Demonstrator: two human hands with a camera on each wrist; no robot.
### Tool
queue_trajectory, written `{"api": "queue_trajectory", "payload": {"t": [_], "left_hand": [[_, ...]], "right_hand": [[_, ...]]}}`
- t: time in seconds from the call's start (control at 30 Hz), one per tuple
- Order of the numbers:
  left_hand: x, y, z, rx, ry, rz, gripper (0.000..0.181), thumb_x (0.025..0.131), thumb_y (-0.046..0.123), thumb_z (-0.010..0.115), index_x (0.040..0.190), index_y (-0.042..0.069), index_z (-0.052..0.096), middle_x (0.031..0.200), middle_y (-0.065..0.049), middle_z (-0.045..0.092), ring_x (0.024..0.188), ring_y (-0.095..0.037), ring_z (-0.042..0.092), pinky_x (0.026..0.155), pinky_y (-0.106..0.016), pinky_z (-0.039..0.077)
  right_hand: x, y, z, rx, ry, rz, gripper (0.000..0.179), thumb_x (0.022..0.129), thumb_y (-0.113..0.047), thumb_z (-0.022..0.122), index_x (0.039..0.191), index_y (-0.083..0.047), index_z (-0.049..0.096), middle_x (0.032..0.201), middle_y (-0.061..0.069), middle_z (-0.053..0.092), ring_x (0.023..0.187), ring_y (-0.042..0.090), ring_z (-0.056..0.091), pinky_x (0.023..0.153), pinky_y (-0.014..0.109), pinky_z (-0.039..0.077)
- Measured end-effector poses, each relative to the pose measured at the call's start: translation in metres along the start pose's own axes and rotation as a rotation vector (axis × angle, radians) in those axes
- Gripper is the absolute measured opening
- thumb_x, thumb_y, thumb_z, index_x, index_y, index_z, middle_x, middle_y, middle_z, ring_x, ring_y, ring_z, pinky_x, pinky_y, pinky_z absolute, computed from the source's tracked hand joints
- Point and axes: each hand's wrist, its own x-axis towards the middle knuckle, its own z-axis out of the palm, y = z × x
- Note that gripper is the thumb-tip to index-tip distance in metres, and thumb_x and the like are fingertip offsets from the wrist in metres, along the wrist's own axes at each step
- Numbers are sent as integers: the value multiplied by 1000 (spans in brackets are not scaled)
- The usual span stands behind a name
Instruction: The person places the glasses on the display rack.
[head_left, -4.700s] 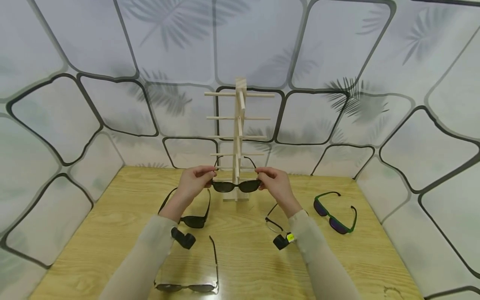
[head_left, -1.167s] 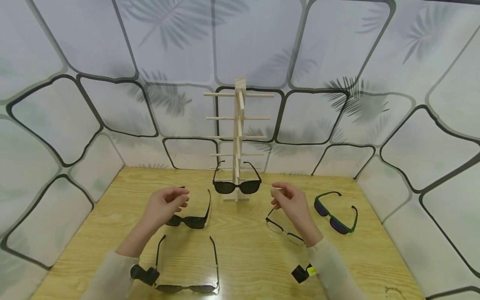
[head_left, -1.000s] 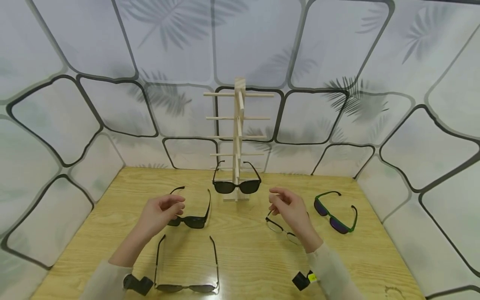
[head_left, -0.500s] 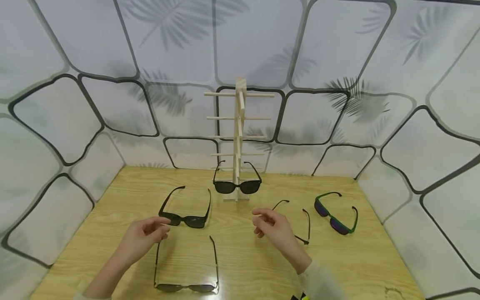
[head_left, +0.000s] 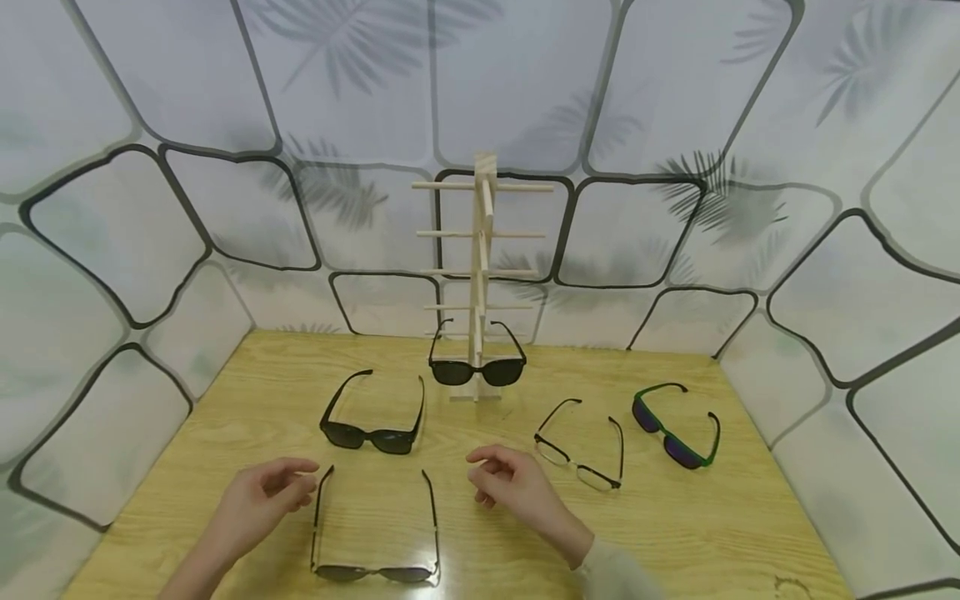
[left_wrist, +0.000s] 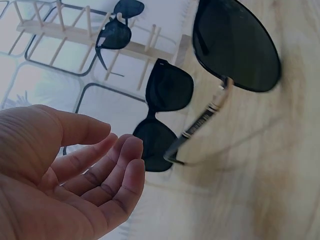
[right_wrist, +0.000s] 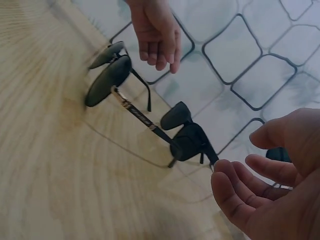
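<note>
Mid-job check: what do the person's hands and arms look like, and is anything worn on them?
The left hand and right hand are bare, with no gloves or rings showing. A plain off-white sleeve ends near the right wrist, without visible markings. The visible part of the left forearm shows no sleeve. No cables are visible.

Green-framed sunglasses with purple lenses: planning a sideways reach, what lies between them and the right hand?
In the head view, clear-lensed, dark-framed eyeglasses lie between the right hand and the green-framed sunglasses.
</note>
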Motion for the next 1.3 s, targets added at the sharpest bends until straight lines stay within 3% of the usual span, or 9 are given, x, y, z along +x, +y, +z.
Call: {"api": "queue_trajectory", "payload": {"t": [0.27,0.53,0.73,0.93,1.07,1.3], "left_hand": [[-7,-10,-1,55,9,-26,32,95,11,68,124,-3,65,92,-10,75,76,-10,69,69,-23,57],[-14,-19,2,77,-41,-14,34,92,8,70,125,-1,66,92,-8,74,76,-6,68,66,-22,55],[-16,-27,3,57,-97,67,35,92,8,69,124,-6,64,90,-7,74,76,-4,68,67,-22,54],[-17,-32,7,10,-143,-9,39,94,13,69,126,-7,62,93,-10,75,77,-6,68,68,-23,55],[-17,-34,11,5,-139,-50,41,93,16,71,127,-4,63,92,-9,74,78,-8,68,67,-23,54],[-18,-34,10,14,-169,10,41,92,18,72,126,-3,64,92,-9,75,79,-5,69,68,-22,54]], "right_hand": [[1,10,20,-10,-91,-1,32,96,-17,67,123,1,65,93,23,70,73,32,68,59,33,57],[-3,17,33,-10,-118,-4,28,94,-13,68,120,-3,67,85,6,68,65,14,63,50,21,50],[-5,18,36,-2,-143,2,25,93,-12,68,116,-4,70,87,8,70,66,11,64,53,21,52],[-7,23,40,29,-205,4,25,93,-12,68,115,-1,70,89,12,72,67,10,65,55,21,53],[-7,25,43,43,-218,-1,24,92,-9,68,114,0,70,87,12,72,66,10,64,56,22,54],[-7,27,45,1,-223,-3,21,92,-10,69,112,-2,71,88,10,73,66,7,64,57,19,53]]}}
